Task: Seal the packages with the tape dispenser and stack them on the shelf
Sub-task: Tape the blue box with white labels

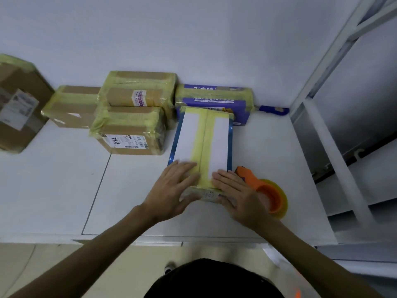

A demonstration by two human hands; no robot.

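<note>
On the worktop [64,190], two hands press a taped package [184,138]

Near the front of the white worktop, a long white package with blue edges lies lengthwise, a yellow tape strip [204,143] running down its middle. The left hand [171,186] and right hand [238,194] lie flat on its near end, fingers straight and released, one either side of the tape. An orange tape dispenser [268,190] sits just beside the right hand. Behind, taped cardboard boxes [129,130] and a purple package [214,100] line the wall [193,39].

Table [53,190]: white, a thin dark seam running across its top.
Wall [193,29]: plain white, behind the table.
Blue handle [274,110]: lying at the wall's foot.
Floor [32,265]: beige, below the table's front edge.
</note>
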